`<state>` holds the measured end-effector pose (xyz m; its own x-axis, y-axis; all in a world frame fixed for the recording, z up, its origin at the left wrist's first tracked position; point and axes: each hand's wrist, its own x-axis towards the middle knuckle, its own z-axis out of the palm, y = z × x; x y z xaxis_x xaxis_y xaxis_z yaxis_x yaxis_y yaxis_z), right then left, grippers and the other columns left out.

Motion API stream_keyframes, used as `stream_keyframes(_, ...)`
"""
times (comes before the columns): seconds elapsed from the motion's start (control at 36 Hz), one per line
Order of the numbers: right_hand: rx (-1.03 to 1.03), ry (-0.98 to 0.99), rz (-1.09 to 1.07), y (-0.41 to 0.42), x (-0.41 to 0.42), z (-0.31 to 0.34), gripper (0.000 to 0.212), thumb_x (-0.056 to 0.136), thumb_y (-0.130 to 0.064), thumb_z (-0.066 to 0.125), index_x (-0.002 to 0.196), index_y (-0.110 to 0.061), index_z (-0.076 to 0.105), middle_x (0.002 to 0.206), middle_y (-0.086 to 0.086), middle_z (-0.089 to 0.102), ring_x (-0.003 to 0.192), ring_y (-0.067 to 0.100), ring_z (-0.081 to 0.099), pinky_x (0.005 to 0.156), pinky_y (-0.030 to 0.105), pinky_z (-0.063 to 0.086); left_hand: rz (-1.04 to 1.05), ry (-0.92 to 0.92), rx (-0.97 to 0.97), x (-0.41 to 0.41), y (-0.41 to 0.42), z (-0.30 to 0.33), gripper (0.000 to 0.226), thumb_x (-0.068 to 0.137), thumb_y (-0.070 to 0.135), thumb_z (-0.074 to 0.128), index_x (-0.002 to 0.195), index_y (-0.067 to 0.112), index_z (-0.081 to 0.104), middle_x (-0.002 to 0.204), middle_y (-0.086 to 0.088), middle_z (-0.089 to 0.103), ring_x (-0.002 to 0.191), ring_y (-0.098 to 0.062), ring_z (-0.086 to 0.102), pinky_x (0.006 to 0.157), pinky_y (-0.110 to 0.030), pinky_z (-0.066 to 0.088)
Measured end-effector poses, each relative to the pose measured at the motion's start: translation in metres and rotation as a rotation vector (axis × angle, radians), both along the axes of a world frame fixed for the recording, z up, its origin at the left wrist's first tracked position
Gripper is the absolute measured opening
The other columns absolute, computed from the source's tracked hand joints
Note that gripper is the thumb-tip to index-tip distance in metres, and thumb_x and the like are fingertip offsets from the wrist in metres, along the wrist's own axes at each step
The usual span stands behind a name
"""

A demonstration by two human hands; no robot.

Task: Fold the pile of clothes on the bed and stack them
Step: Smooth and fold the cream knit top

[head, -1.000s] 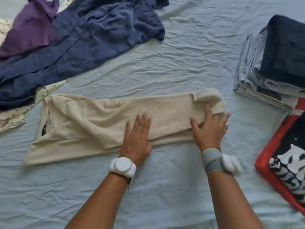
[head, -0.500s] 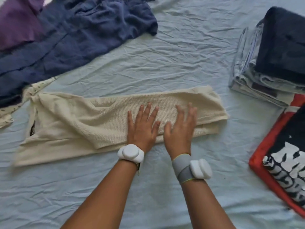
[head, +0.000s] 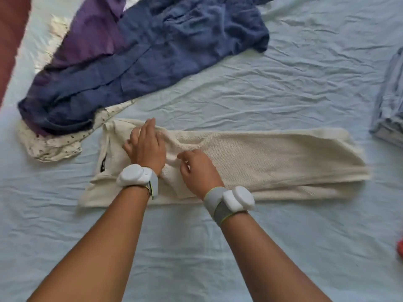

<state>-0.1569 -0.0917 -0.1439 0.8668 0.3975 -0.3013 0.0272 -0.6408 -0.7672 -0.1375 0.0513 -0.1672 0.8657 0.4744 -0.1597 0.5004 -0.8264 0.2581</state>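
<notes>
Two bare forearms enter from the near edge, each with a grey wrist strap carrying a white device [head: 238, 200]. They reach over the bed [head: 196, 247], covered by a creased pale blue sheet.

The cream knit garment [head: 272, 158] lies mid-bed as a long band folded lengthwise, running left to right. A dark label [head: 103, 163] shows near its left end.

The right hand [head: 199, 168] rests on the garment left of its middle, fingers curled and pinching a small ridge of the cream cloth. The left hand [head: 146, 147] lies just beside it on the garment's left part, palm down, fingers together and extended toward the far edge.

Beyond the garment's left end lies a white speckled cloth [head: 54, 147], partly beneath a rumpled navy garment [head: 152, 62]. A purple garment [head: 91, 38] lies against the navy one on its far left.

At the right edge, well apart, is a stack of folded pale grey-blue clothes [head: 390, 105], cut off by the frame.
</notes>
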Motion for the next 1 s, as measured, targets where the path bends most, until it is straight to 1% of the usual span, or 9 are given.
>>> stream_keyframes(0.14,-0.262,-0.051,0.01,0.045,-0.013,-0.005,0.044,0.089,-0.038,0.055,0.128,-0.018,0.048,0.13,0.008,0.046,0.121,0.029,0.04,0.093,0.041,0.035,-0.05,0.115,0.037,0.014,0.044,-0.001,0.046,0.101,0.028,0.033,0.147,0.03,0.033,0.153,0.008,0.034,0.13,-0.029,0.03,0.105,-0.044,0.019)
stream_keyframes(0.25,-0.424,-0.139,-0.052,0.06,-0.023,-0.014,0.05,0.083,-0.041,0.06,0.125,-0.017,0.045,0.125,0.007,0.043,0.117,0.029,0.038,0.091,0.042,0.032,-0.13,0.075,0.132,0.02,0.063,0.001,0.032,0.096,0.036,0.049,0.124,0.024,0.058,0.132,-0.007,0.046,0.119,-0.032,0.037,0.102,-0.042,0.024)
stream_keyframes(0.39,-0.302,-0.197,-0.149,0.057,-0.023,-0.016,0.024,0.082,-0.022,0.06,0.105,-0.017,0.058,0.114,0.007,0.048,0.108,0.03,0.042,0.085,0.042,0.032,-0.18,-0.224,0.087,0.017,0.079,0.016,0.023,0.094,0.037,0.052,0.097,0.016,0.061,0.11,-0.005,0.056,0.109,-0.029,0.043,0.098,-0.042,0.025)
stream_keyframes(0.5,-0.172,-0.311,-0.189,0.055,-0.033,-0.013,0.016,0.074,-0.017,0.059,0.09,-0.018,0.06,0.101,0.004,0.054,0.096,0.028,0.047,0.08,0.037,0.029,-0.15,-0.483,0.028,-0.008,0.102,0.033,0.018,0.097,0.027,0.048,0.089,0.014,0.057,0.082,0.002,0.056,0.09,-0.022,0.052,0.104,-0.043,0.024)
stream_keyframes(0.67,-0.216,-0.276,-0.019,0.051,-0.043,-0.027,0.016,0.069,-0.019,0.068,0.083,-0.024,0.062,0.107,0.002,0.057,0.103,0.03,0.05,0.09,0.046,0.033,0.019,-0.039,0.093,-0.047,0.128,0.006,0.018,0.09,0.031,0.055,0.1,0.018,0.063,0.113,-0.01,0.053,0.113,-0.032,0.042,0.105,-0.045,0.02)
stream_keyframes(0.78,-0.18,-0.277,-0.001,0.059,-0.045,-0.03,0.015,0.07,-0.017,0.064,0.083,-0.023,0.061,0.114,0.003,0.058,0.116,0.03,0.05,0.097,0.047,0.028,-0.003,-0.23,0.063,-0.053,0.116,0.002,0.027,0.083,0.023,0.054,0.107,0.014,0.062,0.119,-0.014,0.055,0.11,-0.035,0.048,0.096,-0.046,0.035)
stream_keyframes(0.86,-0.137,-0.286,0.007,0.061,-0.046,-0.031,0.012,0.07,-0.023,0.058,0.082,-0.021,0.06,0.117,0.002,0.059,0.128,0.027,0.045,0.101,0.048,0.024,-0.203,-0.237,-0.035,-0.052,0.093,-0.003,0.043,0.09,0.038,0.039,0.119,0.015,0.06,0.127,-0.009,0.057,0.118,-0.029,0.051,0.101,-0.045,0.038)
stream_keyframes(0.94,-0.139,-0.251,0.048,0.057,-0.046,-0.033,0.027,0.077,-0.045,0.048,0.087,-0.024,0.062,0.124,-0.003,0.054,0.131,0.02,0.04,0.107,0.044,0.018,-0.162,-0.026,-0.01,-0.058,0.089,-0.02,0.064,0.094,0.058,0.026,0.145,0.023,0.039,0.155,-0.001,0.034,0.145,-0.022,0.026,0.117,-0.045,0.019)
stream_keyframes(1.0,-0.149,-0.258,0.053,0.053,-0.045,-0.034,0.034,0.082,-0.052,0.044,0.095,-0.027,0.063,0.129,-0.003,0.052,0.13,0.02,0.041,0.107,0.044,0.02,-0.087,0.053,-0.004,-0.058,0.091,-0.027,0.068,0.095,0.061,0.027,0.153,0.025,0.022,0.162,0.005,0.014,0.15,-0.015,0.007,0.12,-0.045,0.007)
